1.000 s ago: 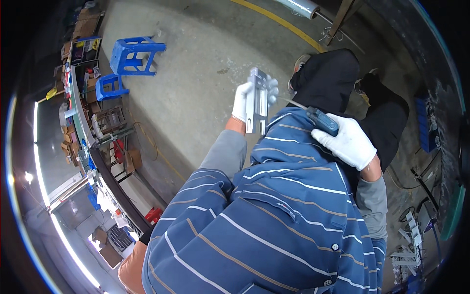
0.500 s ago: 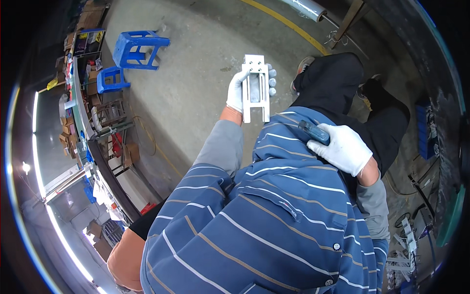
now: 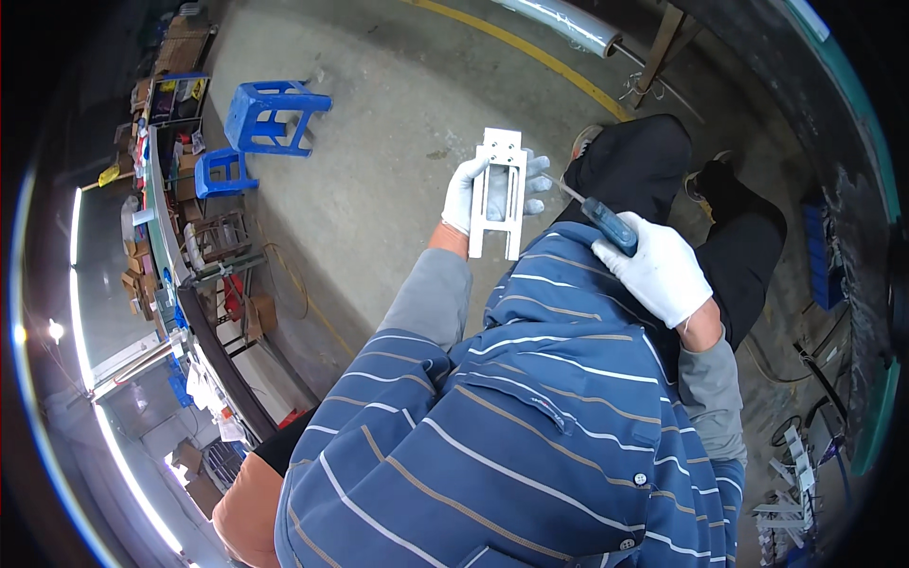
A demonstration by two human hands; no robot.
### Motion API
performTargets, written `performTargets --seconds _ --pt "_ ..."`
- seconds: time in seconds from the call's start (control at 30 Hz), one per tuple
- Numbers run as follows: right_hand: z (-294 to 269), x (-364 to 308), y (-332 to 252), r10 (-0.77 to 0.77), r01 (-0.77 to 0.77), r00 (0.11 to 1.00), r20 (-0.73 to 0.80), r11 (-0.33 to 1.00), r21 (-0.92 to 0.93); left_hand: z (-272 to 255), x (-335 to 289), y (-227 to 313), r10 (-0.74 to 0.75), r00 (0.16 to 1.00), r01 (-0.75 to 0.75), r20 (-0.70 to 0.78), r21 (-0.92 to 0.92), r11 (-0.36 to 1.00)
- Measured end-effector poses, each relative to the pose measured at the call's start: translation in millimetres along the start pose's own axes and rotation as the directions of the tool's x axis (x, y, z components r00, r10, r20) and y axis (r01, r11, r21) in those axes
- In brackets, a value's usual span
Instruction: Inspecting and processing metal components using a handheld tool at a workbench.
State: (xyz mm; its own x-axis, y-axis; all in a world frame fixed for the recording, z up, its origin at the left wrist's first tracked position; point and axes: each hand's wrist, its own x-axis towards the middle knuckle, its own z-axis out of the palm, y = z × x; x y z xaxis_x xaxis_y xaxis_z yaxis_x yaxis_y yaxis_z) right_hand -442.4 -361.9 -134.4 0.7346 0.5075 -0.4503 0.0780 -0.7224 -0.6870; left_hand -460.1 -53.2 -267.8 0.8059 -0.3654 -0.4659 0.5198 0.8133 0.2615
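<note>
My gloved left hand holds up a silvery metal bracket, a long open frame with two prongs at its lower end and small holes in the block at its top. The thumb lies along one side and the fingertips show past the other. My gloved right hand is closed round the dark blue, see-through handle of a screwdriver. Its thin shaft points up and left toward the bracket, with a gap between the tip and the metal.
Two blue plastic stools stand on the concrete floor at the far left. Along the left runs a cluttered bench with boxes. A clear film roll lies at the top. Metal parts are heaped at lower right; a blue crate stands at right.
The screwdriver has swung so that its shaft now shows, pointing toward the bracket. Both hands and the bracket sit a little lower in the picture, as the whole view has shifted.
</note>
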Motion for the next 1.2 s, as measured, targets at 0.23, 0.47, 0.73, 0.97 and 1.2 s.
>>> performTargets --seconds 0.23,0.47,0.73,0.97,1.2 --pt "-16 -3 0 -0.127 0.115 0.985 0.117 0.988 0.106 -3 3 13 0.038 0.997 -0.027 -0.063 0.166 0.986" --pt "-7 5 8 -0.126 0.116 0.974 0.190 0.991 0.060 -1 7 9 -0.016 0.998 0.023 -0.058 0.116 0.993" --pt "-48 -15 67 -0.034 -0.042 0.994 0.107 0.769 0.637 116 50 42 0.066 0.996 -0.079 0.067 0.208 0.975" --pt "-42 0 159 0.055 -0.103 0.995 0.089 0.407 0.907 326 155 94 0.195 0.936 -0.352 0.294 0.738 0.576" --pt "-36 15 194 0.019 -0.121 0.993 0.120 0.258 0.958 490 336 113 0.306 0.746 -0.184 0.592 0.625 -0.759"
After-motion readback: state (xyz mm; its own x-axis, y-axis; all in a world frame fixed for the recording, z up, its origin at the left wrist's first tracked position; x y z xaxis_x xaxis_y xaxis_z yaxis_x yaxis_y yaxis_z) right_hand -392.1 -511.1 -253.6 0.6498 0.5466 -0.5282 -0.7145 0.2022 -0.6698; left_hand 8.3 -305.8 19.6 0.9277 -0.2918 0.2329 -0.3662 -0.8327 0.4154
